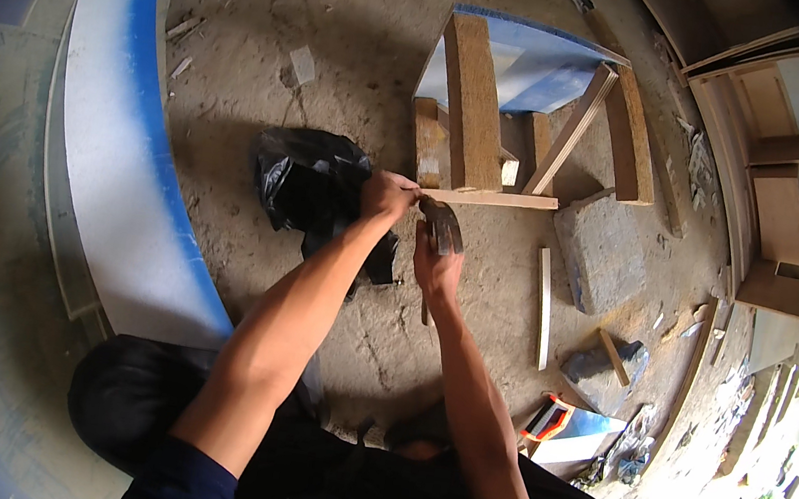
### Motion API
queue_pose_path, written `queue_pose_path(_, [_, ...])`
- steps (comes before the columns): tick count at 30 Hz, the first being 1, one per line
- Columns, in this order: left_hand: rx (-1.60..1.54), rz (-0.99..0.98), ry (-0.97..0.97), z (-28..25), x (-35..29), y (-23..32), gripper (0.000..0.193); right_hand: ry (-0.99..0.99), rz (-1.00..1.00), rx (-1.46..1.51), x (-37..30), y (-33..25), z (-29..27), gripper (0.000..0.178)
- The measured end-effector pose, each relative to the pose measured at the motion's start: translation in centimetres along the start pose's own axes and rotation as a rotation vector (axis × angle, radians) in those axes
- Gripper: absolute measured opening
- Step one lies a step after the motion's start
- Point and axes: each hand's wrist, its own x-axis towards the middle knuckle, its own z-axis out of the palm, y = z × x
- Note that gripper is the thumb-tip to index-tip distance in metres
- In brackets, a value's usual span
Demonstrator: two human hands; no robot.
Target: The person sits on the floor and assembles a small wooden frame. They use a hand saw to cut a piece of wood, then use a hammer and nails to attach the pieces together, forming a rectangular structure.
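My right hand (437,270) is closed round the handle of a hammer (441,227), whose dark head is up beside the left fingertips. My left hand (388,196) is pinched at the left end of a thin wooden strip (502,200); whatever small thing its fingers hold is too small to make out. The strip lies across the near side of a wooden frame (472,103) made of thick boards. Across the far side of the frame is a blue and white panel (527,49). A slanted stick (575,126) leans inside the frame.
A black plastic bag (304,171) lies left of the frame. On the right are a stone block (603,254), a loose strip (542,309), a grey rock (600,377) and a saw with a red-orange handle (549,419). A long blue-edged white panel (117,132) runs along the left; wooden cabinets (789,200) stand far right.
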Motion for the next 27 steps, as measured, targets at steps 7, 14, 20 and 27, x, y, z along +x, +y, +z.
queue_pose_path(7, [0.087,0.068,0.003,0.0,0.1,0.0,0.022,0.137,-0.173,-0.048,-2.6,0.3,0.3,0.032])
queue_pose_path(14, [0.101,0.145,-0.037,-0.5,0.6,-0.4,0.018,0.161,-0.173,-0.004,0.7,-2.5,-1.0,0.029])
queue_pose_path(20, [0.181,0.180,-0.037,-0.4,1.6,-1.5,0.018,0.158,-0.205,-0.056,1.2,-0.5,0.9,0.031])
queue_pose_path(27, [0.176,0.061,-0.084,-1.0,0.1,1.4,0.020,0.222,-0.044,-0.145,-1.9,-0.2,-0.7,0.024])
